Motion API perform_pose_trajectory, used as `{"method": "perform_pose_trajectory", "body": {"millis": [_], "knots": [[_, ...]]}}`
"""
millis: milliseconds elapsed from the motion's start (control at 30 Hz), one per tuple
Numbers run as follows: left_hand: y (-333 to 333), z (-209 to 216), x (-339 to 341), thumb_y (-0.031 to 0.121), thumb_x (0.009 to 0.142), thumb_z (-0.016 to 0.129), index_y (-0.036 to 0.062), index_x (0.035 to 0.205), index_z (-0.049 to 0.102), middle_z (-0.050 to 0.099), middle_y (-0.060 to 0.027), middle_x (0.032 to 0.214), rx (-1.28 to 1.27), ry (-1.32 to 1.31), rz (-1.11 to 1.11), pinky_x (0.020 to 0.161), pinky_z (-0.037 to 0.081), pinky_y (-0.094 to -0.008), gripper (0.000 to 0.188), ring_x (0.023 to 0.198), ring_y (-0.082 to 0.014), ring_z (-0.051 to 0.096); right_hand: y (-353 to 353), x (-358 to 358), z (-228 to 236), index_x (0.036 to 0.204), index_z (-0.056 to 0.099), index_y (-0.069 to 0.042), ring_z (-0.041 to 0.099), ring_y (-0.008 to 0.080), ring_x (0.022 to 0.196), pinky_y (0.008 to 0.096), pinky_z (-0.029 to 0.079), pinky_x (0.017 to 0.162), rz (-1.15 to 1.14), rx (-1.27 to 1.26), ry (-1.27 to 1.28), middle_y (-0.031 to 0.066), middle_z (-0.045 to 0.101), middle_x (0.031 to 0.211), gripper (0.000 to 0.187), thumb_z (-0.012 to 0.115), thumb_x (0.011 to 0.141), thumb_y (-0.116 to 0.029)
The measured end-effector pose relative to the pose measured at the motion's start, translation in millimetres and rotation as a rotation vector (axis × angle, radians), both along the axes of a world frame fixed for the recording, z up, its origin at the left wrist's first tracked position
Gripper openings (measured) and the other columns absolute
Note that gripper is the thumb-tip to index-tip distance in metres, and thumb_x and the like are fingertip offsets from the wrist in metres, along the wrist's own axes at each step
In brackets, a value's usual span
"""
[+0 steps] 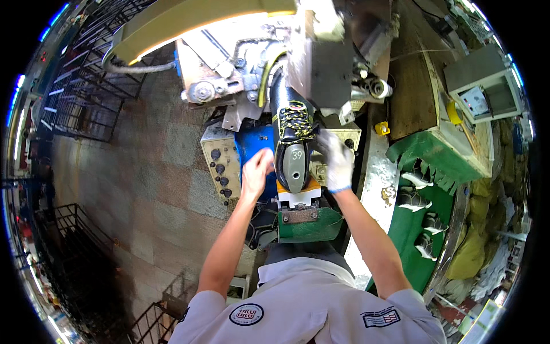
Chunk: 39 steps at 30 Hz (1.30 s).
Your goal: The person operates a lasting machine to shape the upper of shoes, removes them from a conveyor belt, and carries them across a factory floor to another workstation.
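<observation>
In the middle of the head view, a black shoe upper [279,94] with yellow-and-black laces [296,121] sits on a grey shoe last [296,163]. Its toe reaches in under the machine head [326,63]. Left of the last is my left hand [258,172], bare, with fingers curled in and thumb against them; what they hold, if anything, is hidden. My right hand [338,160], in a white glove, is beside the laces on the right. Motion smears its fingers, so their grip does not show. An orange pad [314,184] lies under the last's near end.
Control panels with knobs [219,169] flank the machine. On the right, a green conveyor belt [409,229] carries several shoes [413,199] past a green-curtained wooden box [441,152]. Black metal racks [86,109] stand on the left over a tiled floor [154,172].
</observation>
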<state>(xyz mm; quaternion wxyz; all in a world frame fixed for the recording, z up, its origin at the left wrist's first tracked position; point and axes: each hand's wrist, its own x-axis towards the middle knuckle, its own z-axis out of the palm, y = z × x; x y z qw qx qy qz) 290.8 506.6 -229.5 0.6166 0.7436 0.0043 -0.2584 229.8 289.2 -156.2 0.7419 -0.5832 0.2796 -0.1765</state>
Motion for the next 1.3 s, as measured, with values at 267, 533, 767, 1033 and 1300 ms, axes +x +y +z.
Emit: {"method": "perform_pose_trajectory", "body": {"millis": [267,533,767,1033,1300], "knots": [[90.6,-245.8,-97.2,0.046,0.066,0.091,-0.0043,0.124,0.07,0.066,-0.0237,0.134,0.381,0.37,-0.767,0.107,0.048,-0.0422,0.08,0.124,-0.0369,0.063,-29.9,-113.2,18.2,0.139,0.052,0.01,0.073,0.0326,0.104,0.0365,0.061,0.078,-0.015,0.113,0.047,0.0247,0.068,0.123,0.066,0.068,0.099,-0.041],[62.7,-62.9,-100.7,0.023,0.068,0.088,-0.0015,0.115,0.076,0.077,-0.0195,0.098,0.641,0.293,-0.391,0.087,0.056,-0.0439,0.054,0.096,-0.0319,0.074,-29.7,-142.1,35.5,0.143,0.049,0.011,0.072,0.0314,0.108,0.0351,0.06,0.085,-0.015,0.052,0.107,0.0235,0.068,0.127,0.061,0.067,0.101,-0.029],[60.2,-24.1,-183.0,0.033,0.082,0.075,0.0055,0.137,0.062,0.073,-0.0182,0.11,0.624,-0.031,0.141,0.086,0.055,-0.0508,0.063,0.105,-0.0392,0.069,45.4,-130.7,42.0,0.14,0.053,0.011,0.063,0.0228,0.122,0.0341,0.048,0.107,0.133,-0.074,0.059,0.0182,0.065,0.133,0.053,0.072,0.092,-0.002],[33.8,-43.8,-110.6,0.069,0.082,0.066,-0.0069,0.13,0.062,0.065,-0.0298,0.129,0.807,0.265,-0.129,0.099,0.051,-0.0509,0.089,0.119,-0.0443,0.064,-14.6,-169.6,11.1,0.14,0.054,0.009,0.064,0.0257,0.122,0.0351,0.048,0.109,0.155,-0.22,0.101,0.0187,0.064,0.135,0.051,0.071,0.097,-0.01],[69.3,-62.0,-149.6,0.05,0.078,0.069,0.0005,0.142,0.055,0.068,-0.0294,0.122,0.527,0.038,-0.033,0.098,0.05,-0.0461,0.082,0.112,-0.0427,0.066,-39.4,-176.7,15.4,0.134,0.058,0.011,0.069,0.0262,0.111,0.0345,0.058,0.087,0.103,-0.174,0.227,0.0196,0.067,0.128,0.043,0.067,0.097,-0.009]]}}
